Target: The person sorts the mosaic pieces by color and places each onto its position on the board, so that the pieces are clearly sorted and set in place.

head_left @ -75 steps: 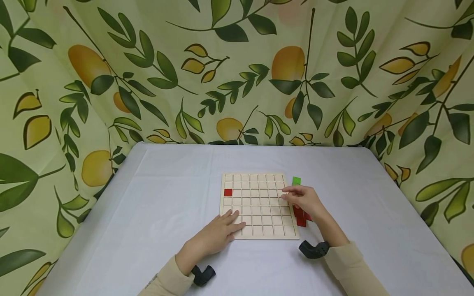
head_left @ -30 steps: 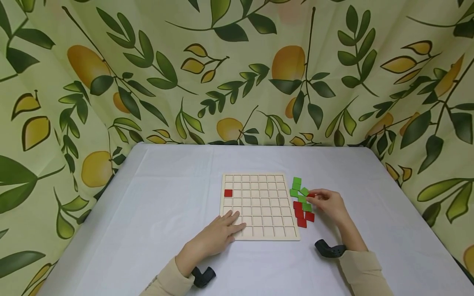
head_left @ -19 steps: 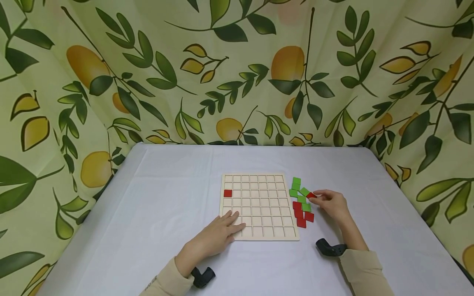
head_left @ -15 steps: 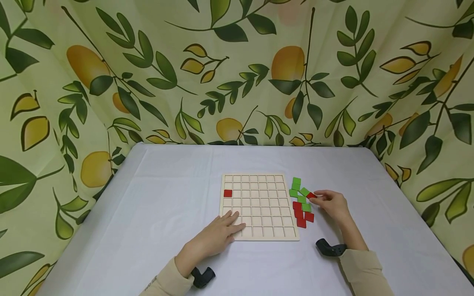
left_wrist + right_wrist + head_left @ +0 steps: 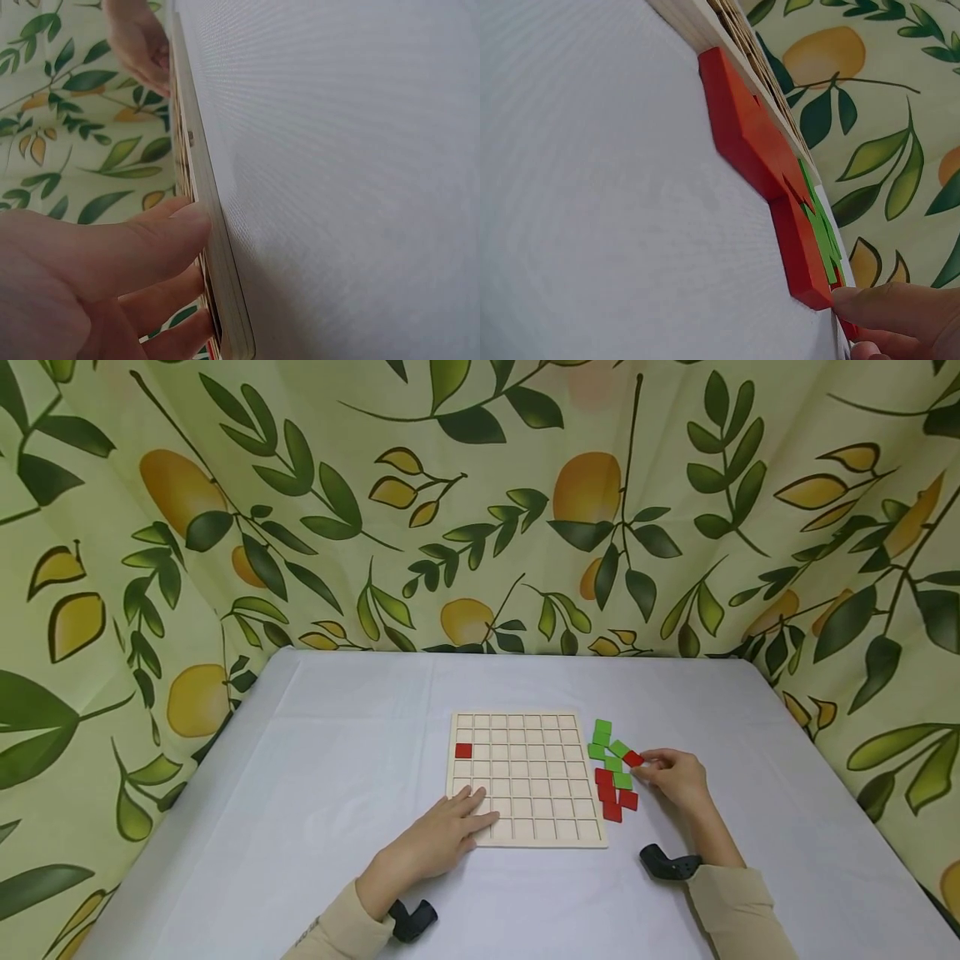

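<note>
A pale wooden grid board (image 5: 537, 787) lies on the table with one red square tile (image 5: 463, 751) in a cell near its left edge. My left hand (image 5: 438, 833) rests on the board's near left corner, fingers spread; the left wrist view shows the thumb (image 5: 196, 221) against the board's edge. To the right of the board, my right hand (image 5: 678, 777) pinches a corner of another red tile (image 5: 633, 759) between thumb and fingertips. That tile lies against a green tile (image 5: 618, 748). In the right wrist view the fingers partly hide the pinched tile (image 5: 849, 330).
Several loose green tiles (image 5: 602, 727) and red tiles (image 5: 612, 812) lie close along the board's right side. White cloth (image 5: 360, 760) covers the table. A leaf-and-fruit patterned curtain (image 5: 480, 510) hangs behind and at both sides. A black device sits at each wrist.
My right hand has moved from over the board's right edge out to the red tile beyond the green ones, uncovering the loose tiles. The left hand stays in place.
</note>
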Tool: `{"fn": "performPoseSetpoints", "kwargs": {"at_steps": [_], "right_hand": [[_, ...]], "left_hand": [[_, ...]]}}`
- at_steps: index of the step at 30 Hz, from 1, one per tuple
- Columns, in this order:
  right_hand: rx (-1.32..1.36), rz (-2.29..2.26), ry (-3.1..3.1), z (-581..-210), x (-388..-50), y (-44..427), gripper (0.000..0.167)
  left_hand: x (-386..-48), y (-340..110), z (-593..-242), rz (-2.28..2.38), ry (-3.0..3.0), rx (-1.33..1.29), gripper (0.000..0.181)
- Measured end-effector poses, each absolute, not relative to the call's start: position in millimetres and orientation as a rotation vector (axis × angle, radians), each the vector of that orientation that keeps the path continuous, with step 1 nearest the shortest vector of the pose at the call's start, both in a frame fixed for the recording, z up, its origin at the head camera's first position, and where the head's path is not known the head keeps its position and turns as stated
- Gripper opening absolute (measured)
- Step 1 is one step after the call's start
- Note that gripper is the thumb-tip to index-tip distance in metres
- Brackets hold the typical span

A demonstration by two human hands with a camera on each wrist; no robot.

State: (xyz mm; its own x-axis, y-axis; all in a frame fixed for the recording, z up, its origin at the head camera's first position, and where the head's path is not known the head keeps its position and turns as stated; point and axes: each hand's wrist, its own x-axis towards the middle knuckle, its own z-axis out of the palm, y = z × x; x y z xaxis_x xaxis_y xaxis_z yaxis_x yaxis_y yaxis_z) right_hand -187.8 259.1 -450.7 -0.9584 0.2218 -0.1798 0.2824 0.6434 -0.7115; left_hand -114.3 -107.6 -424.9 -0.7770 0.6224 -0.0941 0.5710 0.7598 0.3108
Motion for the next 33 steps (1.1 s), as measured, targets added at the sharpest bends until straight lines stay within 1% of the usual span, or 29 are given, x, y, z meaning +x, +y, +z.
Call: {"fn": "performPoseSetpoints", "kwargs": {"at_steps": [13, 23, 33], "right_hand": [[0.446, -1.219, 2.817, -456.8, -189.1, 259.2, 0.038], [0.442, -1.262, 2.807, -451.1, -186.1, 257.6, 0.039], [0.334, -1.221, 2.882, -447.3, -189.2, 247.6, 0.037]], "left_hand": [[-115.3, -107.2, -424.4, 0.399, 2.762, 0.946, 0.044], [-114.3, -105.1, -425.3, 0.446, 2.741, 0.891, 0.044], [-112.6, -107.6, -423.3, 0.498, 2.718, 0.849, 0.044]]}}
